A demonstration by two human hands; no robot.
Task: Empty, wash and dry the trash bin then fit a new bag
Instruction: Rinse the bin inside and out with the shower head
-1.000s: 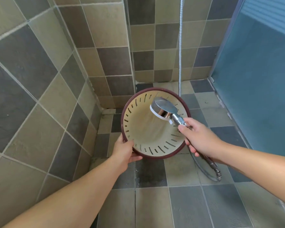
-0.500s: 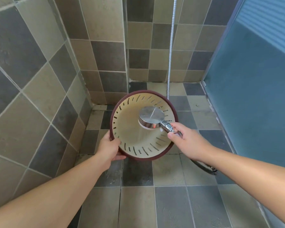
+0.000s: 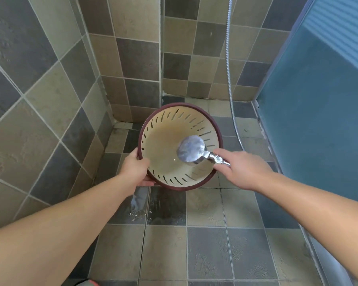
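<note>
Now rinsing: left hand (image 3: 135,166) grip pinching trash bin (image 3: 163,145) rim, tilted; right hand (image 3: 239,169) grip around shower head (image 3: 191,149) handle, aimed inside bin.

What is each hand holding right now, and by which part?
The left hand grips the trash bin by its dark rim, on the near left side. The right hand holds the shower head by its chrome handle.

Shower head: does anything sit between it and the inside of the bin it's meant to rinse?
Nothing visible does. The shower head, held by the right hand, hangs over the open mouth of the trash bin, facing into the bare cream interior. The left hand grips the bin's near-left rim, off to the side.
</note>
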